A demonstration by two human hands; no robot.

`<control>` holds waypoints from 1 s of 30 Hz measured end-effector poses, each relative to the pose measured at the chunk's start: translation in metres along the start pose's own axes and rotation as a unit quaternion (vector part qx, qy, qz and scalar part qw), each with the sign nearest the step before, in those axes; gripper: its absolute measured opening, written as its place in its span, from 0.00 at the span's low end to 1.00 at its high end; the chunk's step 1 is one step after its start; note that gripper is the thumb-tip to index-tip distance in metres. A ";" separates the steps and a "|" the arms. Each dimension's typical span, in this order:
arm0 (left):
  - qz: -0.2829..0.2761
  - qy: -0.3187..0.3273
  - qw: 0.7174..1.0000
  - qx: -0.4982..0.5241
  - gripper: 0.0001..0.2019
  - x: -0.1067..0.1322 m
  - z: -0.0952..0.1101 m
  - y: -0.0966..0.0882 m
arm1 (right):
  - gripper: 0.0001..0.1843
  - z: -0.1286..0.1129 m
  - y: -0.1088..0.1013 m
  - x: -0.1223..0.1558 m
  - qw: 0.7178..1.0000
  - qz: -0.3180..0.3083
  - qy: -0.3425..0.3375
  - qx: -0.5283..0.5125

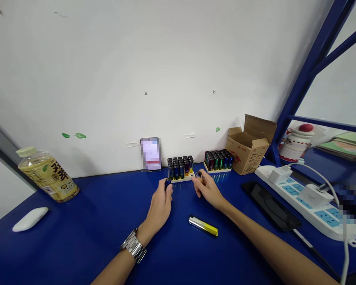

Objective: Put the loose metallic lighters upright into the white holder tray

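My left hand (159,205) is closed around a dark blue lighter (167,182), its black top sticking up past the fingers. Between the thumb and fingers of my right hand (209,191) is another lighter (199,174) with a dark top, mostly covered by the fingers. Both hands are just in front of a white tray (182,180) holding rows of upright lighters (180,168); a gap shows at its front right corner. On the blue table below the hands lies a yellow and silver lighter (203,226).
A second tray of lighters (218,160) stands right, beside an open cardboard box (247,152). A phone (151,154) leans on the wall. A black phone (269,205) and a power strip (310,202) lie right. Left are a bottle (49,176) and a white case (30,219).
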State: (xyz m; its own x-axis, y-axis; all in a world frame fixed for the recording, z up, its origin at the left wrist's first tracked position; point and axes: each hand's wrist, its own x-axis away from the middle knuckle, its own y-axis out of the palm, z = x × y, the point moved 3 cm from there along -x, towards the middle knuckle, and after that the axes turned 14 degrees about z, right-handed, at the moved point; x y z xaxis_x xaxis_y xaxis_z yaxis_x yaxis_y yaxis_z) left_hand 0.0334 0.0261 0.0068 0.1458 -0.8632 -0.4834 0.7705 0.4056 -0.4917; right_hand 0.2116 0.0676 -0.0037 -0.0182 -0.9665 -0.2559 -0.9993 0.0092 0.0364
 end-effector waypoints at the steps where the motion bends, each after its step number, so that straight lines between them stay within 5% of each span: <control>1: 0.002 -0.011 1.000 0.003 0.18 0.000 0.000 -0.001 | 0.22 0.001 0.000 -0.001 1.000 0.005 0.017 -0.019; 8: 0.026 -0.026 0.998 -0.055 0.21 0.000 0.001 -0.003 | 0.29 0.016 -0.006 -0.004 0.987 0.016 0.138 -0.082; 14: 0.020 -0.042 0.989 -0.140 0.15 -0.001 0.001 -0.002 | 0.30 0.016 -0.006 -0.006 0.981 0.025 0.163 -0.102; 22: 0.048 -0.042 0.992 -0.107 0.20 -0.002 0.002 -0.003 | 0.25 0.013 -0.005 -0.008 0.973 0.089 0.202 -0.061; 30: 0.023 -0.025 0.983 -0.179 0.14 0.000 0.002 -0.001 | 0.26 0.013 -0.004 -0.007 0.965 0.094 0.233 -0.080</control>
State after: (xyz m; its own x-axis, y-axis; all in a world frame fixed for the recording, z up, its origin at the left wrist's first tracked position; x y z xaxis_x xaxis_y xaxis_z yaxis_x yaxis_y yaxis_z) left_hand 0.0334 0.0247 0.0086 0.2138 -0.8512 -0.4794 0.4963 0.5173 -0.6972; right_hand 0.2150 0.0782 -0.0147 -0.1438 -0.9622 0.2313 -0.9613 0.1913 0.1984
